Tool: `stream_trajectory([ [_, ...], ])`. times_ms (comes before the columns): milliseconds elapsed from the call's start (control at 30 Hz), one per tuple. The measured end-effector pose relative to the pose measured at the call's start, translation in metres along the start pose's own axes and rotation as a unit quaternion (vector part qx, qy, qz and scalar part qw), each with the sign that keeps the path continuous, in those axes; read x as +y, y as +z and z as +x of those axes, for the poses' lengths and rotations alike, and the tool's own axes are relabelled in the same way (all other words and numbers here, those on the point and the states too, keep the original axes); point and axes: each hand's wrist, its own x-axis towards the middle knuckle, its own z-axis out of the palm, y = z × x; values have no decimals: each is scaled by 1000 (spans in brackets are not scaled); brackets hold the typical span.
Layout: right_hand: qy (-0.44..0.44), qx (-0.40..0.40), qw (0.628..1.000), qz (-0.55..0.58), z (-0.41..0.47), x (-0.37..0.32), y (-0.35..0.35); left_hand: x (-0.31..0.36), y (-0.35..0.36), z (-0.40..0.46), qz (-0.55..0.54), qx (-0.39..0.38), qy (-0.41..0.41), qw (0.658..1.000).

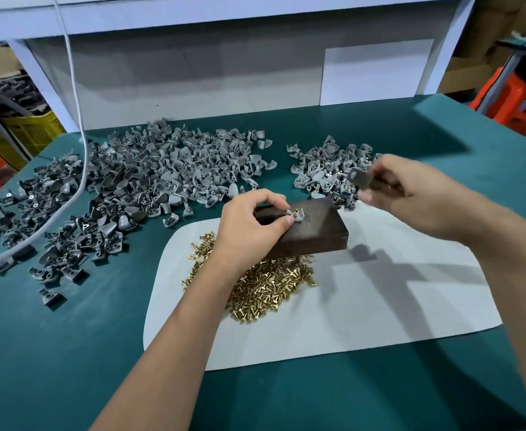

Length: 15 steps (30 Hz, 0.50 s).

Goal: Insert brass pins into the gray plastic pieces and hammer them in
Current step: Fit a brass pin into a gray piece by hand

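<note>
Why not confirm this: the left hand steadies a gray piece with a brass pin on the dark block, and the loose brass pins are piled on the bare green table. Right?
Not quite. The head view shows the brass pins piled on the white sheet, not the bare green table. The rest holds: the left hand steadies a gray piece on the dark block.

Both bare forearms enter from the lower edge of the view and extend forward. The left forearm runs diagonally from lower left toward centre, wrist roughly straight, back of the hand facing up. The left hand [249,220] is curled, with thumb and forefinger tips drawn together in a pinch at its right side; the remaining fingers are bent beneath. The right forearm enters from the lower right and rises steeply toward centre. The right hand [411,194] is raised higher than the left, fingers curled in a grip and pointing left; its outline is motion-blurred. The two hands are apart.
</note>
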Motion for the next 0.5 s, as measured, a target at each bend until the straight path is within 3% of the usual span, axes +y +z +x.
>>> stream_trajectory([
  [133,-61,21,998,4,5,-28,12,-1,1,1,-7,-1,3,1000],
  [300,-51,-2,995,-91,11,-39,31,-1,1,2,-12,-11,0,1000],
  [433,-88,107,990,-29,13,-44,33,-2,0,4,-18,-17,-8,1000],
  [500,-93,101,987,-80,13,-47,40,-1,0,4,-22,-18,-7,1000],
])
